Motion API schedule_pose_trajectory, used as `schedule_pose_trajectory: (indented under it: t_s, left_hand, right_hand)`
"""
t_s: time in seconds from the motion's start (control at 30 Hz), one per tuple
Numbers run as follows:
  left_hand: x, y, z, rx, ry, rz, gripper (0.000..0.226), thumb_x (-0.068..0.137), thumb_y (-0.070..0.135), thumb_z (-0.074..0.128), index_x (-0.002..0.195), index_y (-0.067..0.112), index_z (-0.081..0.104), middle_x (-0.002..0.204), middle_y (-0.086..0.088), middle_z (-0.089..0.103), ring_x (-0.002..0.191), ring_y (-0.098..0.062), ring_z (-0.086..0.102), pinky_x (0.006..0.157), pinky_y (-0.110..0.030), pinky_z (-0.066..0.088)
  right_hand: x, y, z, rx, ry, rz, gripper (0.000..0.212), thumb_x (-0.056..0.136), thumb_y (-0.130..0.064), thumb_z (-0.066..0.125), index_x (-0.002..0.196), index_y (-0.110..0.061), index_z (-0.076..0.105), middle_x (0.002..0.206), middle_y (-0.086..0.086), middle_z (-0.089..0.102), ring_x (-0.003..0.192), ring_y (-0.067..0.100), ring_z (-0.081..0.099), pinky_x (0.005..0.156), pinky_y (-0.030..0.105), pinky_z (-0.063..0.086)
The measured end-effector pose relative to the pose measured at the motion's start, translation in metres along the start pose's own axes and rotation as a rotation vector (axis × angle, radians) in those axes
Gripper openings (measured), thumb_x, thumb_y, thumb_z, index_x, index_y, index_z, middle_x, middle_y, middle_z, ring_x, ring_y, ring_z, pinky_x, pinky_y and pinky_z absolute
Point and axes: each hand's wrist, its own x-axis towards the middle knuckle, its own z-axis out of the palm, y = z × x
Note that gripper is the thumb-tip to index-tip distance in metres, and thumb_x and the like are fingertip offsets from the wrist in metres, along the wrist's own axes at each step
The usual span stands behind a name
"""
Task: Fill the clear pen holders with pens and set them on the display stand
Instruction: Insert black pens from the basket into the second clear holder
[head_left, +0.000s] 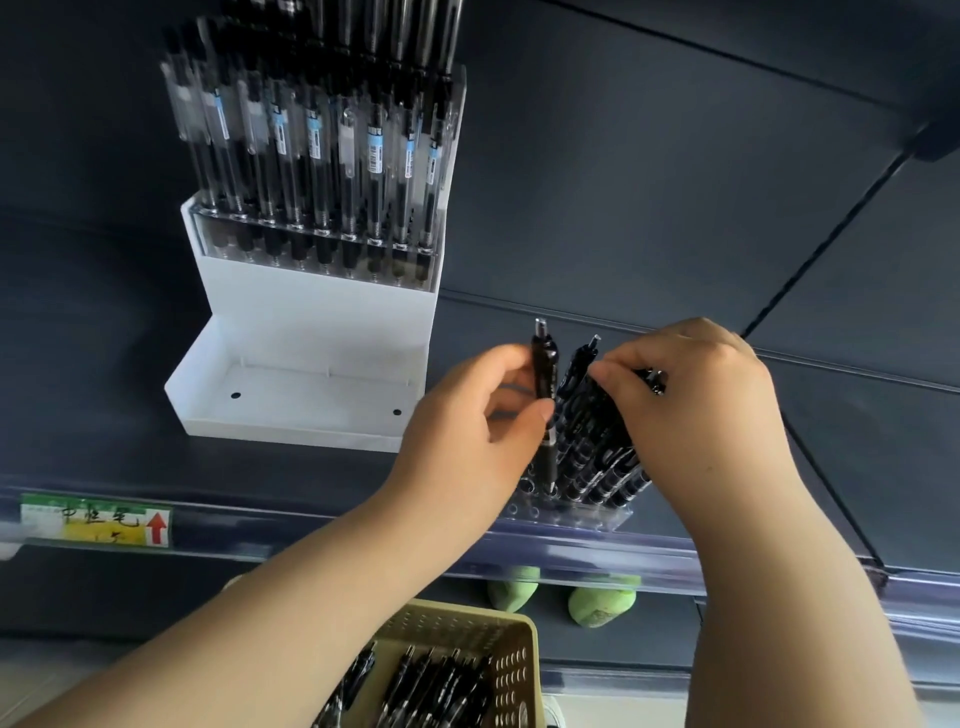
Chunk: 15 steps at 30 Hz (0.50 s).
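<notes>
We look down on a dark grey shelf (675, 208) made of flat panels with thin seams between them. A white display stand (311, 338) sits on it. A clear plastic strip (597, 558) runs along the shelf's front edge, below the stand.

On the stand's upper step a clear pen holder (311, 228) is packed with upright clear-barrelled pens (374, 156). Their small blue-and-white barcode stickers are too fine for us to read. The stand's lower tray is bare white with two dark holes.

Below and left of the stand, a price label (96, 522) in green, white and yellow is tucked into the strip. It carries handwritten characters we cannot read with certainty and a red arrow pointing up.

Right of the stand's lower tray and a little nearer us, a second clear holder (571, 512) rests at the shelf edge, with both hands on the pens above it. The left hand (467, 431) pinches a single black pen (544, 374) between thumb and fingers, its tip down at the holder's holes. Just right of it, the right hand (711, 410) curls over the tops of a leaning bunch of black pens (597, 441) standing in that holder. The hands are close together but not touching.

Well below the stand, a tan perforated basket (514, 660) holds more black pens (431, 686), and beyond it we see two green shoes (602, 605) on the floor.
</notes>
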Motion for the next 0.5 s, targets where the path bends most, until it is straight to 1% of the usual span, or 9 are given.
schedule_pose_trajectory:
  t_s: [0.1, 0.2, 0.27, 0.37, 0.43, 0.5]
  left_hand:
    - [-0.002, -0.002, 0.004, 0.007, -0.036, 0.041, 0.042, 0.087, 0.004, 0.061, 0.098, 0.044, 0.054, 0.093, 0.012, 0.064, 0.084, -0.001, 0.063, 0.076, -0.012, 0.05]
    - [-0.001, -0.005, 0.007, 0.029, -0.053, 0.074, 0.046, 0.087, 0.003, 0.061, 0.097, 0.046, 0.052, 0.092, 0.015, 0.064, 0.085, 0.001, 0.062, 0.076, -0.011, 0.05]
    - [0.0, -0.009, 0.011, 0.043, -0.072, 0.075, 0.041, 0.086, 0.003, 0.062, 0.101, 0.04, 0.054, 0.091, 0.016, 0.063, 0.084, 0.002, 0.062, 0.076, -0.01, 0.049]
    - [-0.001, -0.015, 0.016, 0.101, -0.117, 0.048, 0.033, 0.086, 0.004, 0.062, 0.116, 0.019, 0.057, 0.093, 0.017, 0.059, 0.087, 0.002, 0.06, 0.078, -0.01, 0.049]
    - [-0.002, -0.019, 0.018, 0.177, -0.137, 0.042, 0.034, 0.087, 0.01, 0.062, 0.12, 0.017, 0.055, 0.096, 0.015, 0.059, 0.089, 0.002, 0.058, 0.082, -0.014, 0.049]
    - [-0.003, -0.022, 0.019, 0.274, -0.161, 0.04, 0.031, 0.09, 0.017, 0.06, 0.12, 0.023, 0.053, 0.101, 0.014, 0.059, 0.091, 0.0, 0.058, 0.085, -0.021, 0.049]
  right_hand:
    - [0.001, 0.003, 0.003, 0.033, -0.005, 0.005, 0.009, 0.084, -0.023, 0.067, 0.083, -0.023, 0.075, 0.095, 0.003, 0.06, 0.099, 0.026, 0.051, 0.077, 0.024, 0.032]
    - [0.002, 0.004, 0.003, 0.068, 0.004, 0.001, 0.009, 0.084, -0.023, 0.066, 0.083, -0.025, 0.075, 0.092, 0.0, 0.058, 0.097, 0.027, 0.053, 0.077, 0.025, 0.034]
    - [0.001, 0.003, 0.002, 0.104, 0.014, 0.009, 0.011, 0.086, -0.024, 0.063, 0.086, -0.024, 0.074, 0.091, -0.003, 0.057, 0.096, 0.025, 0.053, 0.078, 0.025, 0.035]
    - [0.001, 0.003, -0.002, 0.142, 0.05, 0.026, 0.016, 0.09, -0.025, 0.058, 0.093, -0.022, 0.072, 0.089, -0.007, 0.053, 0.096, 0.021, 0.053, 0.077, 0.023, 0.033]
    - [0.002, 0.004, -0.005, 0.147, 0.08, 0.031, 0.017, 0.092, -0.024, 0.055, 0.096, -0.021, 0.072, 0.089, -0.008, 0.052, 0.094, 0.018, 0.052, 0.076, 0.021, 0.031]
    - [0.002, 0.004, -0.007, 0.141, 0.093, 0.033, 0.018, 0.092, -0.023, 0.054, 0.097, -0.021, 0.071, 0.088, -0.008, 0.052, 0.091, 0.016, 0.051, 0.075, 0.02, 0.03]
